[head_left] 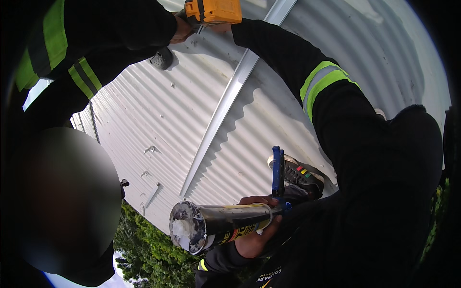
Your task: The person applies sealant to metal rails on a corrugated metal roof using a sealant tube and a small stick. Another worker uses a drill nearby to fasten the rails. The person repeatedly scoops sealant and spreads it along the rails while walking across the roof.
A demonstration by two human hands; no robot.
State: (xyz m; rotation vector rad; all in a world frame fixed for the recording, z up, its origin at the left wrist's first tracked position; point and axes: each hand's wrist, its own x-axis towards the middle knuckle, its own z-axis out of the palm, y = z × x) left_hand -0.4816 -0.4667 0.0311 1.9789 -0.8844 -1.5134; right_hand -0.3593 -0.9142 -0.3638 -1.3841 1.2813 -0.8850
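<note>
My left hand (pixel 254 242) is wrapped round a caulking gun (pixel 277 173) with a blue handle, at the lower middle. Its black, yellow-marked sealant tube (pixel 225 223) points left, and the near end is smeared with white sealant. My right arm stretches up to the top, where my right hand (pixel 222 28) is beside a yellow and black power drill (pixel 213 10). The drill hides most of those fingers, so their grip does not show. A co-worker's hand (pixel 181 30) is also at the drill, from the left.
A long metal strip (pixel 225 101) runs across the white corrugated roof (pixel 269 110). Small metal brackets (pixel 151 150) are scattered at left. A co-worker (pixel 72 201) leans in close on the left. A dark shoe (pixel 302 175) stands near the gun, and trees (pixel 149 245) lie beyond the roof edge.
</note>
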